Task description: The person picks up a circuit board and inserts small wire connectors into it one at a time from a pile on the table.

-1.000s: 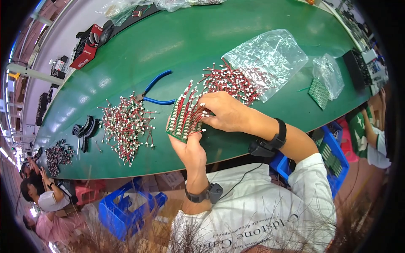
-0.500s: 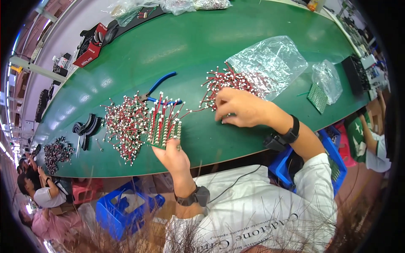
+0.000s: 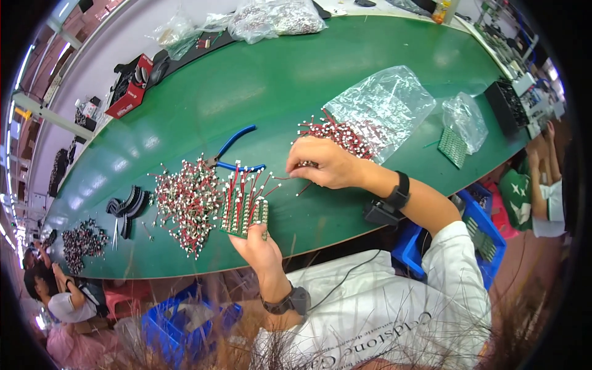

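Note:
My left hand (image 3: 260, 251) grips the lower edge of a green circuit board panel (image 3: 245, 213), thumb on its face. Rows of small metal parts cover the panel, and red wires with white connectors stand up from its upper part. To the right, my right hand (image 3: 327, 161) is closed, fingertips pinching a thin red wire (image 3: 281, 178) close to the panel's upper right. Another short red wire (image 3: 303, 189) pokes out below those fingers. Just behind this hand lies a pile of red connector wires (image 3: 342, 134), partly inside a clear plastic bag (image 3: 385, 102).
Left of the panel lies a larger heap of red wires (image 3: 188, 203); blue-handled pliers (image 3: 230, 145) rest behind it. Further left are black strips (image 3: 127, 206) and a dark heap of small parts (image 3: 83, 243). Another green panel (image 3: 452, 148) lies at right by a plastic bag (image 3: 467, 120).
My right hand has moved left from the wire pile toward the panel, with a red wire at its fingertips. My left hand still holds the panel. The whole view has shifted slightly.

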Demonstrator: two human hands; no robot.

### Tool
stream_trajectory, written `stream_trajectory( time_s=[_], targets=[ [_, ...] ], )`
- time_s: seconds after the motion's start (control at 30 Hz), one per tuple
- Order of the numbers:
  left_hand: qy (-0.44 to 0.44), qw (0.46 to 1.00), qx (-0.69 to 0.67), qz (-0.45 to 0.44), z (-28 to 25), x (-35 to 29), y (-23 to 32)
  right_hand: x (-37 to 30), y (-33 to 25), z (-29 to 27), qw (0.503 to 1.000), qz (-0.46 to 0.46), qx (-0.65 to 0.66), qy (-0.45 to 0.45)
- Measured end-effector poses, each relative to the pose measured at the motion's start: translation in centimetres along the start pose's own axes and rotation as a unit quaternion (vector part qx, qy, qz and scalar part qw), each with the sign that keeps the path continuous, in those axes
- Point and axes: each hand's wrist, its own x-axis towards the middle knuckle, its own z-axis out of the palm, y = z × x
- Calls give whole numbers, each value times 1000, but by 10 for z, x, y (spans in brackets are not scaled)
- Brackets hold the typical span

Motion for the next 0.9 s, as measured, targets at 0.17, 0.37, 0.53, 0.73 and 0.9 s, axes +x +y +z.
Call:
stream_trajectory(
  time_s=[0.17, 0.37, 0.53, 0.73, 0.9],
  targets=[
    [15, 1000, -10, 3, 2, 0, 0, -8, 5, -1, 997, 52, 59, 11],
    [-21, 1000, -3, 0, 9, 6, -11, -13, -4, 2, 982, 139, 117, 52],
    [-12, 1000, -9, -11, 27, 6, -13, -14, -12, -6, 986, 143, 76, 27],
    [-31, 999, -5, -7, 42, 1, -22, -19, -19, -4, 996, 69, -12, 57],
    [-59, 998, -8, -7, 55, -6, -26, -23, -21, 5, 996, 44, -67, 50]
  ],
)
